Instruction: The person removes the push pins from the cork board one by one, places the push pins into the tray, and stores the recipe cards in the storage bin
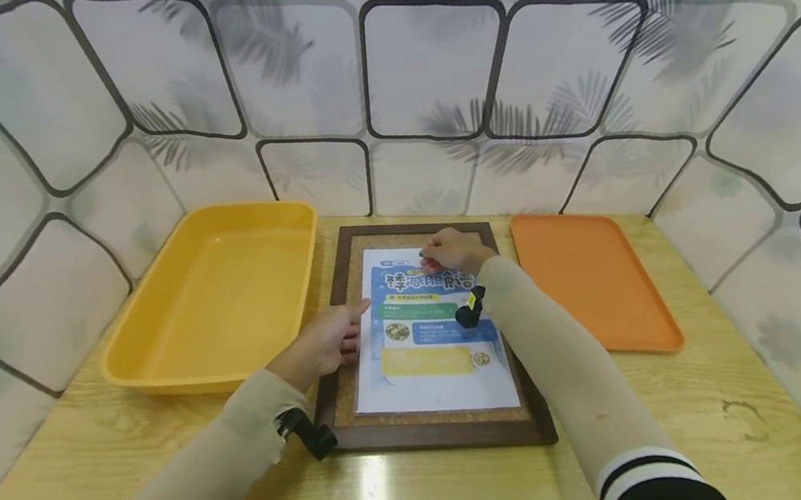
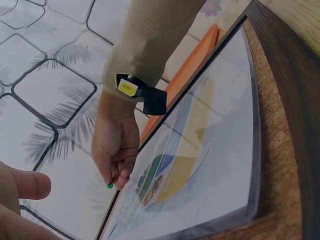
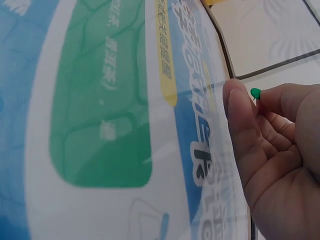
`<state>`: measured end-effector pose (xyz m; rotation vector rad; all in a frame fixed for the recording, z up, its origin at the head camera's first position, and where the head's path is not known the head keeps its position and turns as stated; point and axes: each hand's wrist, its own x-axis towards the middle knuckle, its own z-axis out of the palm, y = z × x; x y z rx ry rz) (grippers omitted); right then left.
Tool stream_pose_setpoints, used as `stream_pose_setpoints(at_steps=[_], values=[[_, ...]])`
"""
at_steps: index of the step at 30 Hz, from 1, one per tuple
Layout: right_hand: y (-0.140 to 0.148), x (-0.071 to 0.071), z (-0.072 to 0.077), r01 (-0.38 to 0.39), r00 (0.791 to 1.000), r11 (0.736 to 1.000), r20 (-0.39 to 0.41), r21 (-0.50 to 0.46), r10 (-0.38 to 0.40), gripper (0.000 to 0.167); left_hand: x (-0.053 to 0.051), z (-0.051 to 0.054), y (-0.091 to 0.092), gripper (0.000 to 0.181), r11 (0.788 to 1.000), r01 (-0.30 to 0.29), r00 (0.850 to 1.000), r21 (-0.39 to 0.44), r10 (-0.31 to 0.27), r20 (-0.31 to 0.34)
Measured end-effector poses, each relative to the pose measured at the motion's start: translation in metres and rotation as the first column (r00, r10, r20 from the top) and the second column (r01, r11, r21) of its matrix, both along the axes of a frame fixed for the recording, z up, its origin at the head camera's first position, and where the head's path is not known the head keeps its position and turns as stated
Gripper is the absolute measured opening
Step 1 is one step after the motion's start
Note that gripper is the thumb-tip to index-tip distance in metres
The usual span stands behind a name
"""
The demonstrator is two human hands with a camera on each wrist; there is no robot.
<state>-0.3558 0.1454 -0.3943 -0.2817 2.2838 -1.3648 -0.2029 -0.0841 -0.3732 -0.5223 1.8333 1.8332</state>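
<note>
A laminated sheet with printed blue, green and yellow blocks [image 1: 429,392] lies on a cork board [image 1: 377,423] with a dark wooden frame. Over the sheet's top part, my right hand [image 1: 453,250] pinches a green thumbtack [image 3: 256,93] between thumb and finger. The tack's thin pin shows in the right wrist view, and its green head also appears in the left wrist view. At the sheet's left edge is my left hand [image 1: 325,339], its thumb stretched toward the paper and its fingers relaxed; nothing is seen in its grasp.
A deep yellow tray [image 1: 209,292] stands left of the board on the wooden table [image 1: 460,490]. To the right lies a shallow orange tray [image 1: 592,280]. A patterned wall covering [image 1: 434,70] rises behind and at both sides.
</note>
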Motion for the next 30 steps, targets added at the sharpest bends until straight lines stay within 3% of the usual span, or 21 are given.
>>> stream_pose_setpoints(at_steps=[8,17,24,30], values=[[0.006,0.004,0.002,-0.03,0.998,0.999,-0.051,0.016,0.031,0.02,-0.003,-0.002,-0.002,0.052,1.0,0.005,1.0,0.002,-0.005,-0.003],[0.012,0.005,0.002,0.04,0.997,0.999,-0.073,0.014,-0.039,0.019,-0.006,-0.007,-0.002,0.048,0.994,0.014,0.998,-0.107,-0.021,-0.06],[0.019,0.006,0.002,0.05,0.992,0.998,-0.121,0.026,-0.046,0.017,-0.006,-0.008,-0.001,0.045,0.996,0.026,0.999,-0.091,-0.028,-0.02],[0.025,0.011,0.005,0.042,0.994,0.999,-0.098,-0.012,-0.043,0.015,-0.006,-0.006,0.0,0.044,0.996,0.035,0.999,-0.084,-0.035,0.006]])
